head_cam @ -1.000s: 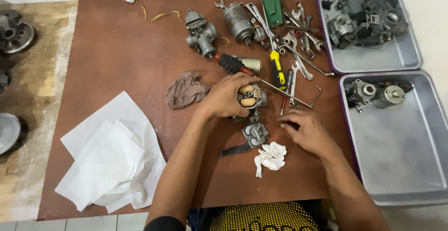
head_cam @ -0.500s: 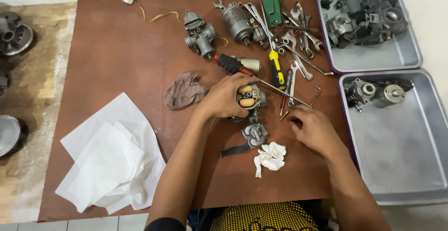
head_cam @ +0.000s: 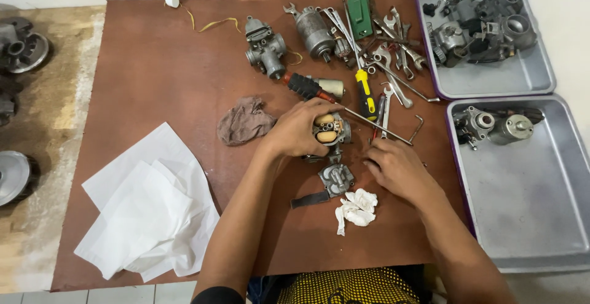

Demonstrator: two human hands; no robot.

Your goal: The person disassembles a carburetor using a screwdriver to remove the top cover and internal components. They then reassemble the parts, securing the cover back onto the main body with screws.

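Two metal trays (head_cam: 541, 83) flank our brown work board (head_cam: 147, 77) at its right edge, the far one heaped with engine parts, the near one holding two small motors (head_cam: 495, 126). White paper sheets (head_cam: 144, 212) lie at our left. Near mid-board, our left hand (head_cam: 295, 129) is closed around a carburetor body (head_cam: 332, 130), pinning it to the board. Our right hand (head_cam: 396, 169) rests just beside it, fingers curled at the board; we cannot tell whether they pinch anything. A float bowl (head_cam: 335, 179) and crumpled white rag (head_cam: 356, 207) lie between our forearms.
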